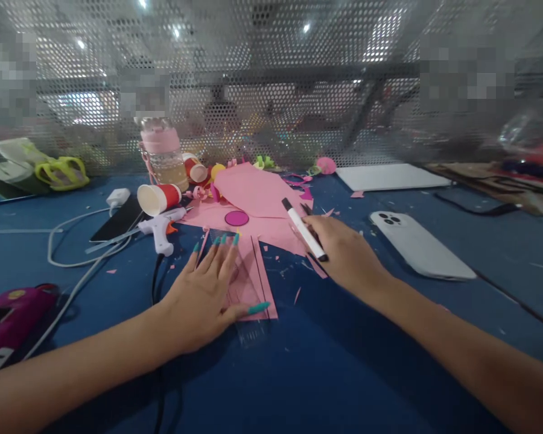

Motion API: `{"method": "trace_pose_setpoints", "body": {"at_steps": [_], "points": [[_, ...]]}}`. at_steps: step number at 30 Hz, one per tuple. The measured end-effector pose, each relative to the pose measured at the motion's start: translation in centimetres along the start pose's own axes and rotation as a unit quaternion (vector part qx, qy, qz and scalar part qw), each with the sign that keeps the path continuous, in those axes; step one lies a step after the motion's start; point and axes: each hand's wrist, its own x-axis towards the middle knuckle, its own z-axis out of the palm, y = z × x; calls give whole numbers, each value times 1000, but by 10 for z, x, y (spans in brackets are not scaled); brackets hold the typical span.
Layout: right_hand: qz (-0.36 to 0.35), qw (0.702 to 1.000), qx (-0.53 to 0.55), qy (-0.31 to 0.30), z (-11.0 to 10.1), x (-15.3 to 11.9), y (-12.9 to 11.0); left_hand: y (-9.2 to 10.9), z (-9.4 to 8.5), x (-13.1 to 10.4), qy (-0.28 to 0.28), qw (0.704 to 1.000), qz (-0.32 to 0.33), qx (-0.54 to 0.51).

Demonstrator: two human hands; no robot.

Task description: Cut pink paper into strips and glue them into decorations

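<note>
My left hand (203,295) lies flat, fingers stretched out and thumb apart, over a clear ruler (251,333). The ruler rests on a pink paper strip (268,295), which has dark lines drawn along its right side. To the right, my right hand (344,244) is closed on a white marker (304,229) with black ends, held slanting above the table. A small dark tip shows beside its fingers; I cannot make out what it belongs to. Beyond both hands lie larger pink paper sheets (253,190) and a magenta paper disc (236,218) with a dark outline.
Left of my left hand are a white glue gun (158,232), a paper cup (158,199), a dark phone (120,218) and cables. A bottle (163,154) stands behind. At right lies a white phone (420,244). A perforated metal screen (271,90) bounds the table's back.
</note>
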Motion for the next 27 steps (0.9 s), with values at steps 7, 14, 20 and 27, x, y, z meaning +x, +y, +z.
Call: {"method": "trace_pose_setpoints", "body": {"at_steps": [7, 14, 20, 27], "points": [[123, 974, -186, -27, -2, 2, -1, 5, -10, -4, 55, 996, 19, 64], [271, 918, -220, -187, -11, -1, -10, 3, -3, -4, 55, 986, 149, 52], [300, 900, -187, -254, -13, 7, -3, -1, 9, -2, 218, 927, 257, 165], [302, 902, -117, -287, -15, 11, 7, -8, 1, 1, 302, 944, 128, -7]]}}
